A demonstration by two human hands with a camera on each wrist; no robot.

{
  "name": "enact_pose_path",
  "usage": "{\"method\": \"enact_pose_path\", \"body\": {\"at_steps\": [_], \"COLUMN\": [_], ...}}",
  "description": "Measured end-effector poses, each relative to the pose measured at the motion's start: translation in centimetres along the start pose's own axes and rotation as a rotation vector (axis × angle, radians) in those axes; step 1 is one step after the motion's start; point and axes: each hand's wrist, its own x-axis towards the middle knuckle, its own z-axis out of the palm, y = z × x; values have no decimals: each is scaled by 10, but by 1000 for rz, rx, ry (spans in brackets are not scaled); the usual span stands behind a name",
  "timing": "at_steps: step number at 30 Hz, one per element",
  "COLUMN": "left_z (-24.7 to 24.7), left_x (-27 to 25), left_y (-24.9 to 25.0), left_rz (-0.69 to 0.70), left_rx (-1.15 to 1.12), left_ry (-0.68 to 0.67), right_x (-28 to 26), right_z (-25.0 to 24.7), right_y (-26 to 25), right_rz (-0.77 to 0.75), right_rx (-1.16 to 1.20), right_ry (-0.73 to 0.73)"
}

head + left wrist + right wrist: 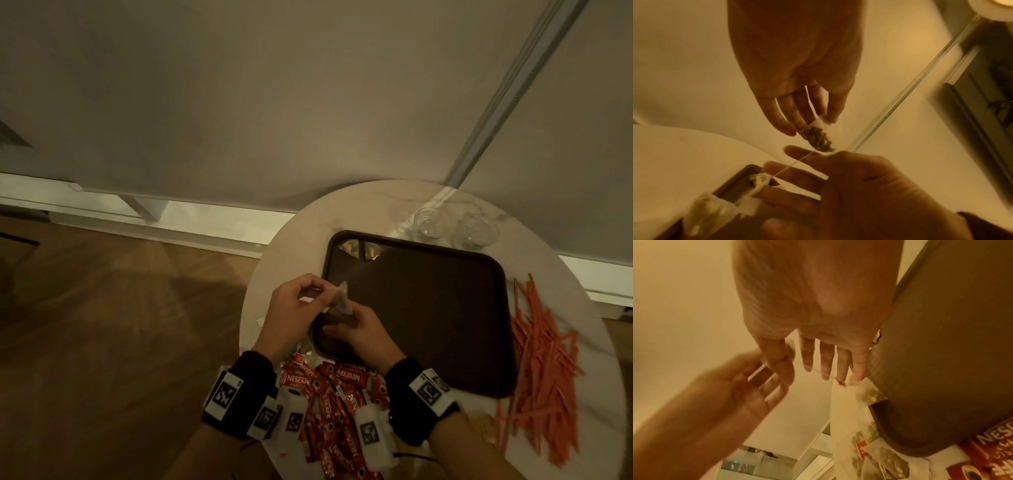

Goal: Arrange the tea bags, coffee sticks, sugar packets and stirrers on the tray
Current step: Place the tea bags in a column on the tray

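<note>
- A plain pale wall [239, 102] is shown across the upper frame, dimly and warmly lit.
- A white skirting board [205, 222] is seen along its base.
- A wood floor [102, 325] fills the lower left.
- A pale vertical strip [507, 96] runs diagonally at the upper right.
- A round white table [359, 205] occupies the lower right.

Round white table [291, 233] with brown tray [428, 308], red coffee sticks [329, 387], orange stirrers [541, 370], two glasses [448, 226]
</note>
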Motion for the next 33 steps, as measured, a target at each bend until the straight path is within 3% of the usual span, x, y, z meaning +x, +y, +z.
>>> {"method": "enact_pose_path", "body": {"at_steps": [3, 8, 11, 20, 33], "left_z": [3, -2, -7, -9, -2], "left_x": [-1, -2, 0, -5, -19], "left_y": [5, 12, 10, -1, -9], "left_rz": [-5, -21, -58, -208, -327], "left_rx": [-54, -140, -159, -261, -441], "left_ry": [4, 42, 85, 239, 244], "right_x": [-7, -13, -17, -36, -52], "right_z": [6, -2, -8, -11, -11], "right_y": [4, 13, 15, 14, 8], "right_rz": [-18, 18, 48, 163, 221], "right_rx": [56, -133, -140, 249, 239], "right_ry": [33, 142, 127, -19, 52]}}
